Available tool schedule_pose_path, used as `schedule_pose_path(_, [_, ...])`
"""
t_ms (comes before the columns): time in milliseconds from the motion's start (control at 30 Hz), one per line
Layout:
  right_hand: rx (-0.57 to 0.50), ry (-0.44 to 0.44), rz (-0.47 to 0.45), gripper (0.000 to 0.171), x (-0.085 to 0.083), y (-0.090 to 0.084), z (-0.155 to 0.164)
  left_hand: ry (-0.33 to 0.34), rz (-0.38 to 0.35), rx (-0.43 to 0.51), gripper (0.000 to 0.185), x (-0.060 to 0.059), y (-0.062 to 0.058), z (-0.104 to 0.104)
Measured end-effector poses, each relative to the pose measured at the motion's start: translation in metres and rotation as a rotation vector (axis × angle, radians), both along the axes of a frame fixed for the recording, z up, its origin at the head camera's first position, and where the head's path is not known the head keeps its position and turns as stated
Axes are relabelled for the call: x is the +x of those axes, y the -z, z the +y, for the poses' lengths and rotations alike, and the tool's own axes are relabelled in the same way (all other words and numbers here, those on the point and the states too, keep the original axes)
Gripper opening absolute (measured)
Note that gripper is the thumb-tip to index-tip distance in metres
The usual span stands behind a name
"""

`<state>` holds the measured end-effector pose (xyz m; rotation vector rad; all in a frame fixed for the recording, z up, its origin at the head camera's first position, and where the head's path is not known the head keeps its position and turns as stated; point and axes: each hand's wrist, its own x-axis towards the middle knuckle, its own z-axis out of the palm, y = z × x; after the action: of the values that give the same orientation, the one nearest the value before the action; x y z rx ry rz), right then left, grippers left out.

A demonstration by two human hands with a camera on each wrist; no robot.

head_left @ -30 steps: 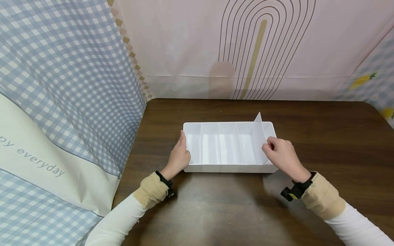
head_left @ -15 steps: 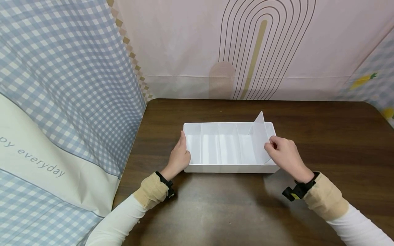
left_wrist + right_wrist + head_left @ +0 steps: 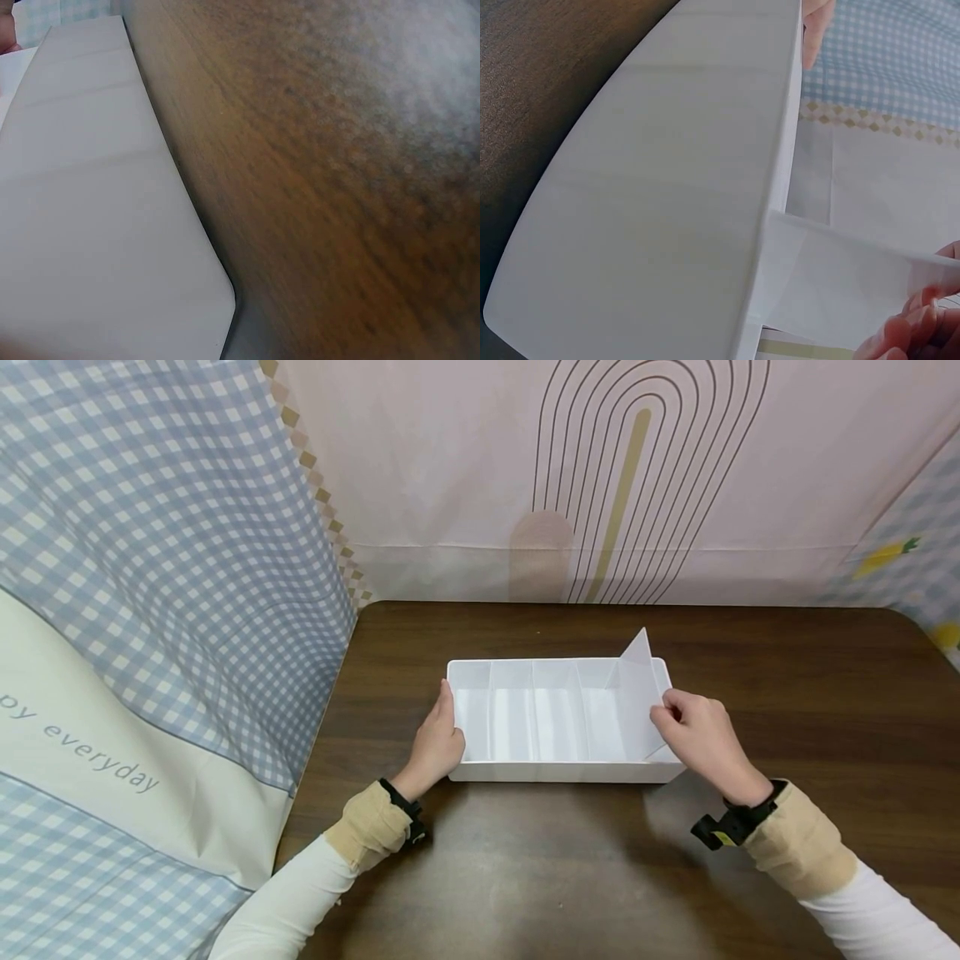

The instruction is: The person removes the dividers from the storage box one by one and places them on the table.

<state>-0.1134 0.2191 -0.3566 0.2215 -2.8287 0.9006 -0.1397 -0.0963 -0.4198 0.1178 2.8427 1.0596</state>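
Note:
A white rectangular organiser box point(image 3: 558, 770) sits on the dark wooden table point(image 3: 787, 693), split by upright translucent dividers into narrow compartments. My left hand point(image 3: 437, 742) grips the box's left end wall. My right hand point(image 3: 696, 735) pinches a loose translucent divider panel point(image 3: 636, 693) at the box's right end; the panel is tilted, its far corner sticking up above the rim. The right wrist view shows the box's outer wall point(image 3: 667, 195), the divider panel point(image 3: 840, 281) and my fingertips point(image 3: 907, 330). The left wrist view shows only the box's side point(image 3: 97, 225) and the table.
A blue checked cloth point(image 3: 150, 568) hangs along the table's left side. A pink patterned backdrop point(image 3: 600, 468) stands behind the far edge. Bare tabletop stretches to the right of the box and in front of it.
My right hand has drifted slightly right with the divider, which has tipped further, its raised corner now a bit higher. The left hand and box have stayed put.

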Motion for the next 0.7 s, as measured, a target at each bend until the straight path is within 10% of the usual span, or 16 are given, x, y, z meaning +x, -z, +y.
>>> schedule_pose_path(700, [-0.030,0.025,-0.060,0.032,-0.0018,-0.0050,0.0049,0.002,0.000,-0.001,0.072,-0.0006,0.0011,-0.0005])
